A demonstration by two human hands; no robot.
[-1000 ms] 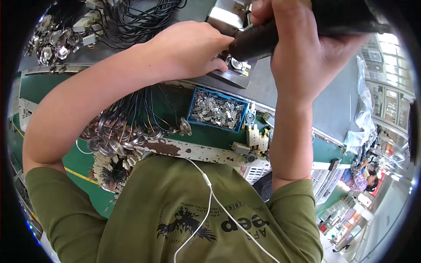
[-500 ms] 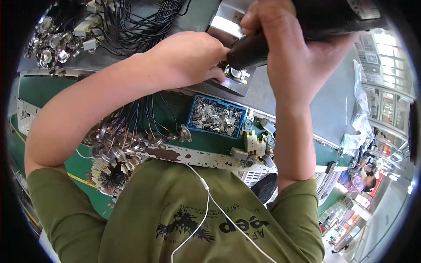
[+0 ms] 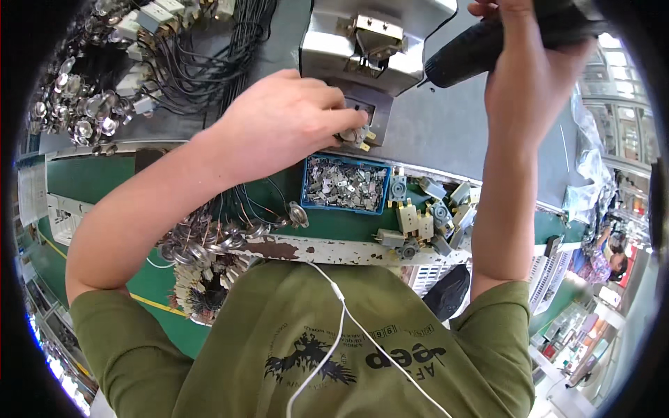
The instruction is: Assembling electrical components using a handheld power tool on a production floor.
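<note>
My left hand point(image 3: 282, 129) is closed, thumb and fingers pinching a small metal part with brass-coloured tabs point(image 3: 357, 138). It is at the front of a steel fixture block point(image 3: 385, 94), partly hidden by my fingers; whether it still touches the block I cannot tell. Behind stands a shiny metal housing point(image 3: 327, 42) with a brass-toned mechanism point(image 3: 378, 43) on its front. My right hand point(image 3: 524, 90) grips a black power screwdriver point(image 3: 463, 59), held up to the right of the housing, its tip pointing left and apart from the part.
A blue tray point(image 3: 345, 207) of small metal terminals lies close in front of the fixture. Right of it sit several grey-and-cream switch-like parts point(image 3: 418, 219). Black wires point(image 3: 240, 66) and metal-disc parts point(image 3: 87, 115) crowd the left. Discs on wires point(image 3: 223, 233) lie near the white ledge point(image 3: 320, 251).
My right hand has lifted the screwdriver away to the right, off the fixture. My left hand now pinches the small metal part and has shifted slightly toward me. The housing has come into view.
</note>
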